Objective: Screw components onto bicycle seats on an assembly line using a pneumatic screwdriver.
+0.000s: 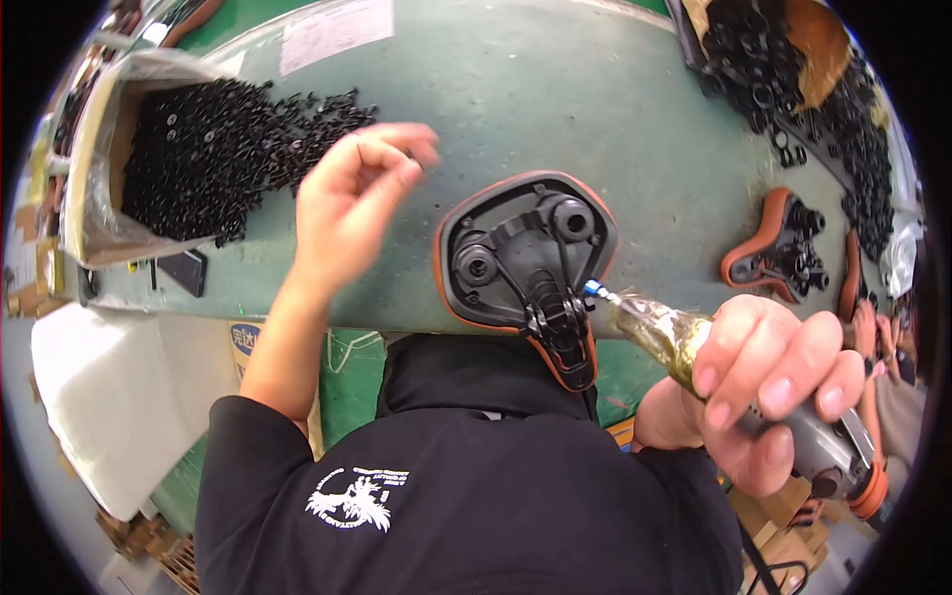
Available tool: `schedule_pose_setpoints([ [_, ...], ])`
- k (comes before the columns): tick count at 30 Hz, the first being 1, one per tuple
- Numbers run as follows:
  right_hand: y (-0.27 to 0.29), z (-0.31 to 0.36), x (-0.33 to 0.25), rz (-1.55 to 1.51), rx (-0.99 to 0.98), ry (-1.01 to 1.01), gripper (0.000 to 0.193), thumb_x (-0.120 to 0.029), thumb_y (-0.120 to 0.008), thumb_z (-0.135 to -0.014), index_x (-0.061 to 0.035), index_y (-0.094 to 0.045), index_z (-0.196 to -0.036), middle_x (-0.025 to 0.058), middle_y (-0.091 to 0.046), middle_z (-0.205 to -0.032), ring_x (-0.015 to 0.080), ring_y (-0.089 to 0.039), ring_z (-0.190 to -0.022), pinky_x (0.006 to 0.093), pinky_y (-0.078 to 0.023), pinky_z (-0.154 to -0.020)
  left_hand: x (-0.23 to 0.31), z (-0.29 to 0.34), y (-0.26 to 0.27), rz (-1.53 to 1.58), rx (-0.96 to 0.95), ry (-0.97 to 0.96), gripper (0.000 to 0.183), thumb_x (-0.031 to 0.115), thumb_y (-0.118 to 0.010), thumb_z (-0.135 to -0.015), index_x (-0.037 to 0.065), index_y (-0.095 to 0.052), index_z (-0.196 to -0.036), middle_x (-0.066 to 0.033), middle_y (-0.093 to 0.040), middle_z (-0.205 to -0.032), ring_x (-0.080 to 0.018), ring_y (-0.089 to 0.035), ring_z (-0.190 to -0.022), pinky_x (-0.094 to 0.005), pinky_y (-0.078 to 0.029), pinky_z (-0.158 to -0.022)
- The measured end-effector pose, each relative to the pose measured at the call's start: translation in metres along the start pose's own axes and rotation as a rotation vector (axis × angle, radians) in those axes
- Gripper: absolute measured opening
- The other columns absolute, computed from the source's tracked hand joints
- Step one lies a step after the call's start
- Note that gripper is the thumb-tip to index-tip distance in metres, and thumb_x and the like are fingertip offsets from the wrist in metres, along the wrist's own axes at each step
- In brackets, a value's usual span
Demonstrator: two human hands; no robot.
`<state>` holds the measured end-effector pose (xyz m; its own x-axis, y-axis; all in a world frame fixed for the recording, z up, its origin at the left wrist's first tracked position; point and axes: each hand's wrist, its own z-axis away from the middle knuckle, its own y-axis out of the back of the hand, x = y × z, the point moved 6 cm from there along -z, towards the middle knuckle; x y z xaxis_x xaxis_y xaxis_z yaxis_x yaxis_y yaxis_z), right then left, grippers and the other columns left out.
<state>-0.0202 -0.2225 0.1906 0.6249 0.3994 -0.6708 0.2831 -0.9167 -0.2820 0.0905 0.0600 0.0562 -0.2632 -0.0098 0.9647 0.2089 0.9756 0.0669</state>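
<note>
A bicycle saddle (516, 243) lies upside down at the table's near edge, its black underside up and an orange-brown cover around its rim. My left hand (352, 198) is raised between the saddle and a heap of small black screws (213, 149). Its fingertips are blurred and pinched on a small dark bit that looks like one of these screws. My right hand (769, 382) is wrapped around a power screwdriver (659, 332), grey at the back and bound in yellowish tape toward the front. Its blue tip points at the saddle's right side, close to the narrow nose.
The screws spill from an open, plastic-lined box (94, 188) onto the green table (635, 109). A paper sheet (337, 35) lies at the far side. To the right are another saddle (773, 243) and a heap of black parts (853, 149). Another person's hand (868, 332) shows at far right.
</note>
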Motion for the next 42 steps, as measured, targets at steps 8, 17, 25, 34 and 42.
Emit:
schedule_pose_setpoints([
  [8,-0.01,-0.002,-0.014,-0.171,-0.078,0.051,0.033,0.0,-0.075,-0.089,-0.006,-0.058,-0.117,0.0089,-0.066,-0.105,0.0184,-0.07,-0.07,0.0324,-0.062,-0.066,0.041,0.053,-0.112,0.822,-0.427,0.373,0.023,0.01,-0.072,-0.1,-0.008,-0.074,-0.114,-0.0193,-0.068,-0.107,-0.0207,-0.066,-0.083,-0.0316,-0.055,-0.074],
  [17,0.006,0.015,-0.016,-0.108,0.027,-0.024,0.032,-0.006,-0.073,-0.095,-0.009,-0.052,-0.119,0.0104,-0.063,-0.108,0.0186,-0.069,-0.073,0.0341,-0.061,-0.066,0.038,0.051,-0.123,0.827,-0.519,0.435,0.017,0.005,-0.074,-0.099,-0.006,-0.076,-0.112,-0.0149,-0.071,-0.106,-0.0182,-0.071,-0.08,-0.0294,-0.058,-0.074],
  [25,-0.009,-0.006,-0.032,0.302,-0.084,-0.041,0.034,-0.012,-0.063,-0.099,-0.0099,-0.049,-0.129,0.0111,-0.058,-0.114,0.0159,-0.064,-0.073,0.0352,-0.057,-0.072,0.04,-0.043,-0.103,-0.442,-0.604,-0.454,0.071,0.021,-0.094,-0.068,0.007,-0.067,-0.132,-0.0158,-0.061,-0.141,-0.0361,-0.06,-0.13,-0.0474,-0.051,-0.108],
  [34,-0.005,-0.009,0.015,0.336,-0.163,-0.074,0.038,-0.006,-0.058,-0.093,-0.0087,-0.048,-0.129,0.0159,-0.058,-0.11,0.0201,-0.062,-0.075,0.0427,-0.054,-0.074,-0.021,-0.045,-0.125,-0.012,-0.838,-0.351,0.053,0.004,-0.085,-0.065,0.004,-0.072,-0.116,-0.016,-0.069,-0.135,-0.0338,-0.069,-0.123,-0.0425,-0.055,-0.105],
  [42,-0.024,-0.009,0.044,0.427,-0.229,-0.144,0.032,-0.008,-0.06,-0.094,-0.0095,-0.047,-0.123,0.0167,-0.057,-0.107,0.0217,-0.061,-0.072,0.0442,-0.054,-0.074,-0.029,-0.029,-0.114,0.052,-0.648,-0.29,0.041,0.007,-0.085,-0.065,0.003,-0.067,-0.1,-0.0147,-0.072,-0.126,-0.0337,-0.07,-0.118,-0.0409,-0.057,-0.101],
])
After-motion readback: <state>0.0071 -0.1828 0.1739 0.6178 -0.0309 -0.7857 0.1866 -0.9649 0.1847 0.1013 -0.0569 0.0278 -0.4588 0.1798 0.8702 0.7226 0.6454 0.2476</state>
